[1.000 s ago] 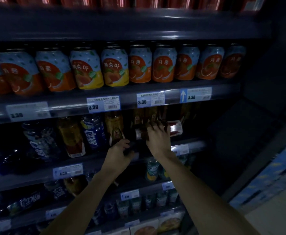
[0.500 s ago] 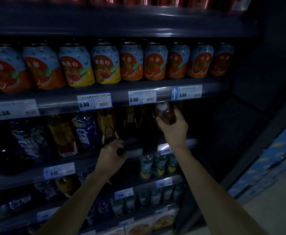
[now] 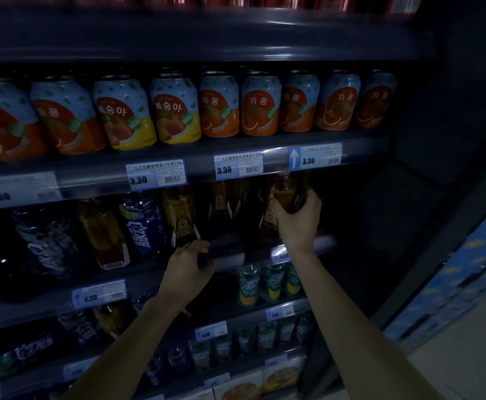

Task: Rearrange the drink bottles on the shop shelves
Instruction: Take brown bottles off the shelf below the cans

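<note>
while the right hand (image 3: 298,223), fingers wrapped around an amber tea bottle (image 3: 288,194), stands it at the row's end, the left hand (image 3: 188,265) curls over the shelf edge (image 3: 230,252); next, release it upright.

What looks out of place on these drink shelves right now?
On the can shelf, two yellow peach cans sit in the middle of a row of orange cans, breaking the run. Below, the right hand holds a brown bottle. No spills or damage show.

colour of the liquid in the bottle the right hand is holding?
Amber-brown, in the clear plastic bottle gripped by the right hand; head view, dim.
</note>
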{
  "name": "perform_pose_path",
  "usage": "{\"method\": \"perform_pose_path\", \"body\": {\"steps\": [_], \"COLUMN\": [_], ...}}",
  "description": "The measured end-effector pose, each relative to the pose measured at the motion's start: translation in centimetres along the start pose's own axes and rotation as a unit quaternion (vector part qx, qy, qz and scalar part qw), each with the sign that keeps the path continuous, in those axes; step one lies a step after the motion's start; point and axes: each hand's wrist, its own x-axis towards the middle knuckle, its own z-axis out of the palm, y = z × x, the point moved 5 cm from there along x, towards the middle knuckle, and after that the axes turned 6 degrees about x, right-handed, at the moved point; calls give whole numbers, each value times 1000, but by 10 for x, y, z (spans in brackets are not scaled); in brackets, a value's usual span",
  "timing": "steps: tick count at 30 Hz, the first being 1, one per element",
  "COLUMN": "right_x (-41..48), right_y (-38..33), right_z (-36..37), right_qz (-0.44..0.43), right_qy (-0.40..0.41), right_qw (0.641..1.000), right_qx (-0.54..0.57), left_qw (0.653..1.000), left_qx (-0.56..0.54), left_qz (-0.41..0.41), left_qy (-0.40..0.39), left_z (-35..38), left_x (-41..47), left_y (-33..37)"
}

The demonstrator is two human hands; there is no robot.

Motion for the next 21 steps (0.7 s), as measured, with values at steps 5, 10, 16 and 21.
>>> {"method": "perform_pose_path", "body": {"steps": [5,10,16,21], "right_x": [-19,-5,-3,-1], "right_y": [19,24,30,36], "right_z": [11,8,11,21], "right_qz": [17,8,-10,23], "right_qy": [44,19,24,49], "right_qw": [997,999,995,997], "right_qx": [-68,-29,-94,-60], "left_qw": [1000,1000,999,999], "left_qx": [-9,-24,-5,-5], "left_qz": [0,-4,3,2], "left_qy": [13,18,31,33], "left_z": [-2,-1,-2,-2], "left_x": [0,-1,-3,-5], "left_y": [0,0,4,4]}}
